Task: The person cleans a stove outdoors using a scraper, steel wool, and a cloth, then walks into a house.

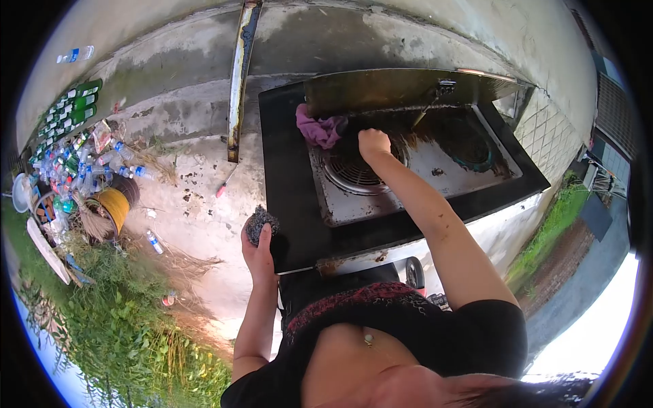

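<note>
A black-framed range hood [289, 211] lies in front of me, its metal inside stained with brown grease. My left hand [260, 253] is closed around a dark steel wool scourer [258, 226] beside the hood's left edge. Over the round fan grille [354, 178] on the hood's left half, my right hand [374, 143] is balled up with the knuckles upward; whatever the fingers hold is hidden. A crumpled purple cloth [320, 129] rests at the hood's upper left, near the right hand. Dark grime coats the second round opening [469, 151] on the right.
A rusty metal bar [242, 88] extends from the wall to the floor. On the concrete lies a red-handled screwdriver [222, 189]. Many plastic bottles [81, 166] are heaped at left around a yellow bucket [114, 207]. Green plants [129, 313] grow at lower left.
</note>
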The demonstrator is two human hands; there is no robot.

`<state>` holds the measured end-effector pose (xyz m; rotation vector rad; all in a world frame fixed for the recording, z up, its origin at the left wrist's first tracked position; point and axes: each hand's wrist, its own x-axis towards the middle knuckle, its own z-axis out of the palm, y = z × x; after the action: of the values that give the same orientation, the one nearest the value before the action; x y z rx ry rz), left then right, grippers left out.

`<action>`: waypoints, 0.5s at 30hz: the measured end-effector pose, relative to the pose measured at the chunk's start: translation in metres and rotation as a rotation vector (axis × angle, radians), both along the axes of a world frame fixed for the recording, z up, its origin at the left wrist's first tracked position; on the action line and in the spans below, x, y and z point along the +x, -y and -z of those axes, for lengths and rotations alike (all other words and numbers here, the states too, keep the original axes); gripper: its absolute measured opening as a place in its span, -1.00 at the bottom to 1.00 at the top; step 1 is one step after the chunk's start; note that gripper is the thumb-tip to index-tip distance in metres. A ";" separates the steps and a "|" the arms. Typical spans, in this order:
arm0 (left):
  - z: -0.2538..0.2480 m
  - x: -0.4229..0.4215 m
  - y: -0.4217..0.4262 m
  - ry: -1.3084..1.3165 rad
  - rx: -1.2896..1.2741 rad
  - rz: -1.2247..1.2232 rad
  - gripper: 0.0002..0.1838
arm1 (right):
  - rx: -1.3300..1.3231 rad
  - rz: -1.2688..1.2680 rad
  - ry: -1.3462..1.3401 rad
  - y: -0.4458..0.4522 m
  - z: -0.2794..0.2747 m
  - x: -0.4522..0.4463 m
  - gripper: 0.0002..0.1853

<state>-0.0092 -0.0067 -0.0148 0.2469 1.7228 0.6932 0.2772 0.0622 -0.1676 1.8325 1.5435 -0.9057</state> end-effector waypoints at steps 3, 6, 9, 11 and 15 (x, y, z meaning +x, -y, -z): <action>-0.005 0.000 0.005 -0.018 -0.013 0.003 -0.60 | 0.174 0.049 0.038 0.027 0.010 -0.009 -0.82; -0.003 0.002 0.002 -0.013 0.017 0.014 -0.60 | 0.088 0.010 0.053 0.006 -0.007 0.000 -0.82; 0.002 0.000 0.000 -0.021 0.013 0.043 -0.61 | 0.000 0.027 0.131 -0.004 -0.015 0.022 -0.82; 0.002 0.004 0.000 -0.007 0.000 0.032 -0.61 | 0.061 0.007 0.152 0.008 0.003 0.049 -0.82; -0.003 -0.001 0.004 -0.006 -0.027 0.026 -0.61 | 0.111 0.091 0.151 0.023 0.003 0.068 -0.80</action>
<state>-0.0099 -0.0109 -0.0120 0.2523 1.7308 0.6508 0.3449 0.0394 -0.1710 2.0146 1.4526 -0.7154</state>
